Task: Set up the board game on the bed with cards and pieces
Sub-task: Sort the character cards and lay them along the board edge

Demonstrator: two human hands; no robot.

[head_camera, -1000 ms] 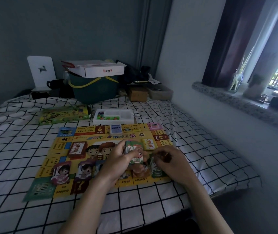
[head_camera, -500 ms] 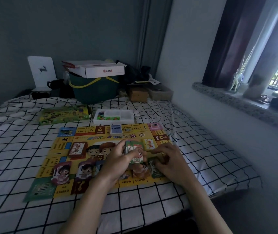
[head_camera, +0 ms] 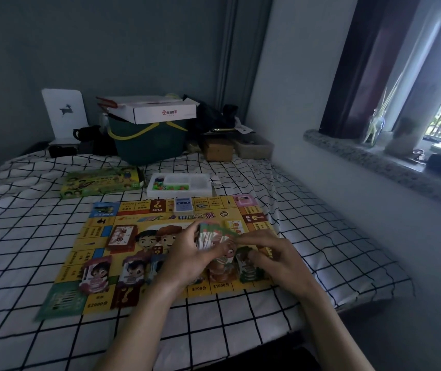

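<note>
A yellow game board (head_camera: pixel 101 231) lies flat on the checked bed sheet. My left hand (head_camera: pixel 184 258) grips a thick stack of play money (head_camera: pixel 210 236) above the board's right half. My right hand (head_camera: pixel 275 255) reaches to the top of that stack and pinches the uppermost note. Below my hands, money piles (head_camera: pixel 246 271) lie on the board's near edge. Card piles sit on the board: a red one (head_camera: pixel 120 236), two character piles (head_camera: pixel 96 274) at the left, a blue deck (head_camera: pixel 184 204) and a pink deck (head_camera: pixel 244 200) at the far edge.
A white tray of small coloured pieces (head_camera: pixel 179 184) and the green game box (head_camera: pixel 101 182) lie beyond the board. A green bin with a white carton (head_camera: pixel 149 135) and small boxes stand at the bed's head. The wall and window sill (head_camera: pixel 374 159) run along the right.
My right hand has lifted from the money pile on the board up to the top of the stack held in my left hand. The left hand has barely moved.
</note>
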